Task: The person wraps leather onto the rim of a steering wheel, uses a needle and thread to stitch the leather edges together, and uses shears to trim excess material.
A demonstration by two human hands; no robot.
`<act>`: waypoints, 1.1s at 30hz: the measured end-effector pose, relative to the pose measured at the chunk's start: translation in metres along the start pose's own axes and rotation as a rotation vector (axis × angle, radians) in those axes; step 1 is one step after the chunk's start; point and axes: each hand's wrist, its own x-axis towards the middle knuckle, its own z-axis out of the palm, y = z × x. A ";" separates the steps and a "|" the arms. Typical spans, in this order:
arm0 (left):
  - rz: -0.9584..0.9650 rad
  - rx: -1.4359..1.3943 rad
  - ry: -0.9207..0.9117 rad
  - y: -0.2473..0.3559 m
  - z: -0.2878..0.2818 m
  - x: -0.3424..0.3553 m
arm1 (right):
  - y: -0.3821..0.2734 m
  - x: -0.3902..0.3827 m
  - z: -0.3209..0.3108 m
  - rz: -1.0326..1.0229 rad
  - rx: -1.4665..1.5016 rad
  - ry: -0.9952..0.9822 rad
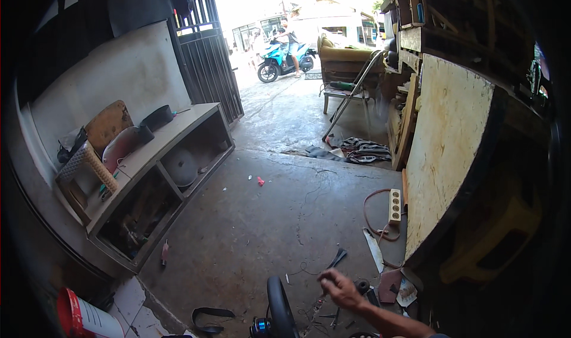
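Note:
My right hand [340, 290] is raised over the floor at the lower middle, its forearm coming in from the lower right. The fingers are curled and pinched together; what they hold, if anything, is too small to make out. Just left of it stands a thick black rim [278, 305], seen nearly edge-on, which looks like a steering wheel. A shiny blue round part [260, 327] shows beside the rim at the lower edge. My left hand is out of view. A black strap [209, 318] lies curled on the floor to the left.
A white power strip [395, 206] with a brown cord lies by the pale board [447, 153] at right. Scraps and a black roll [362, 286] lie near my right hand. A low bench [172, 137] and a red-and-white bucket [83, 317] stand at left. Outside, people are by a blue scooter [284, 58].

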 end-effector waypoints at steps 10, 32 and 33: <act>-0.033 0.083 -0.229 0.039 0.034 0.005 | 0.195 -0.084 0.109 0.239 -0.228 -0.062; 0.024 0.381 -0.535 0.035 0.056 -0.054 | 0.142 -0.097 0.078 0.452 -0.258 -0.381; 0.172 0.541 -0.570 0.048 0.059 -0.052 | 0.143 -0.104 0.077 0.421 -0.214 -0.362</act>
